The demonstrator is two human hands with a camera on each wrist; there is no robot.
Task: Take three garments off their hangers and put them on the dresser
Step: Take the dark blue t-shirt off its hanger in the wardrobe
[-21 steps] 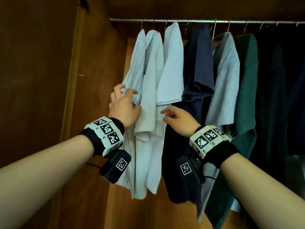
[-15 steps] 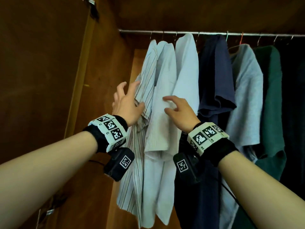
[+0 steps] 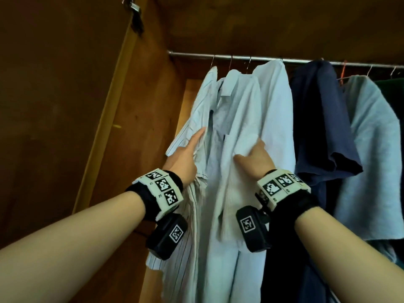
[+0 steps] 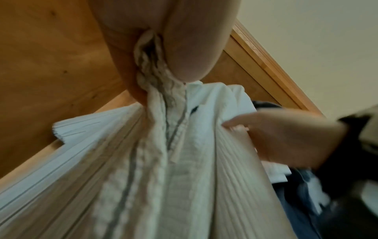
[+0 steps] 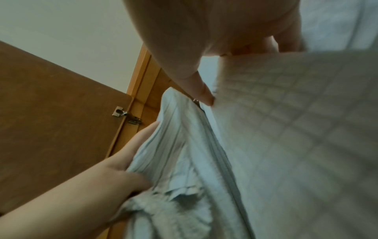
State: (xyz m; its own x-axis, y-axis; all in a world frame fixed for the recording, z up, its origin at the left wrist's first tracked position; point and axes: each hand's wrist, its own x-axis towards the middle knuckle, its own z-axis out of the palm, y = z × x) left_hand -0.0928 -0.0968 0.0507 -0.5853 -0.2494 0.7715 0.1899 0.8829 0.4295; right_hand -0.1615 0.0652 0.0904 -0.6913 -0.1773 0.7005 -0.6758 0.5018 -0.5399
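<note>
Several shirts hang on hangers from a metal rail [image 3: 240,59] in a wardrobe. My left hand [image 3: 196,145] pinches the front edge of the leftmost one, a striped shirt [image 3: 196,106]; in the left wrist view its fabric [image 4: 163,103] is bunched between thumb and fingers. My right hand [image 3: 254,154] grips the front of the pale blue collared shirt [image 3: 238,106] next to it, thumb [image 5: 201,90] on the cloth and fingers tucked behind. A third pale shirt [image 3: 277,101] hangs just to the right. The hangers are mostly hidden by the cloth.
A navy T-shirt [image 3: 317,119], a light blue T-shirt [image 3: 376,149] and a dark green garment [image 3: 393,84] hang further right. The open wardrobe door [image 3: 54,106] with its hinge [image 3: 133,9] stands close on the left. The dresser is out of view.
Both hands have risen up the shirts. The left hand went from flat against the striped shirt to pinching it; the right hand has taken hold of the pale blue shirt's front.
</note>
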